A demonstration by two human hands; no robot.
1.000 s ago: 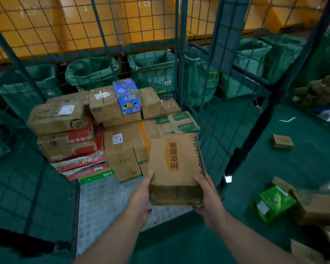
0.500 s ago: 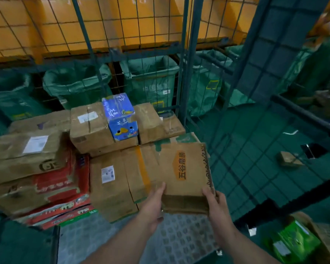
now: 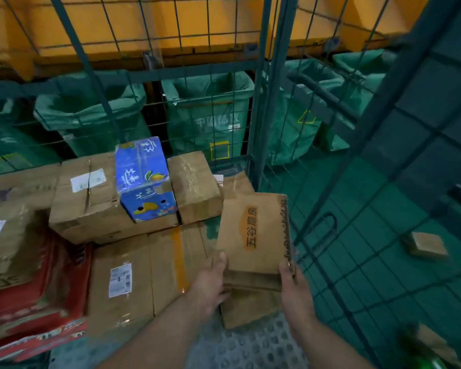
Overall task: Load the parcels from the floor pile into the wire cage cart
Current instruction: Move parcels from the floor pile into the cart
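I hold a brown cardboard parcel [image 3: 253, 235] with an orange printed patch between both hands, inside the wire cage cart [image 3: 261, 107]. My left hand [image 3: 210, 283] grips its near left edge and my right hand [image 3: 293, 286] grips its near right corner. The parcel hovers over the right end of the stacked boxes, close to the cart's right mesh wall. Behind it lie a blue fruit carton [image 3: 144, 179] and several brown boxes [image 3: 88, 198]. Red flat cartons [image 3: 35, 296] are stacked at the left.
The cart's dimpled grey floor [image 3: 245, 347] shows below my arms. Green mail sacks [image 3: 210, 113] hang behind the cage's back mesh. Outside the right mesh a small brown parcel [image 3: 426, 245] lies on the green floor, and a green packet [image 3: 434, 363] sits at the bottom right.
I have stepped closer and carried the parcel forward and to the right, deeper into the cart over the right end of the stack. Both hands keep their grip.
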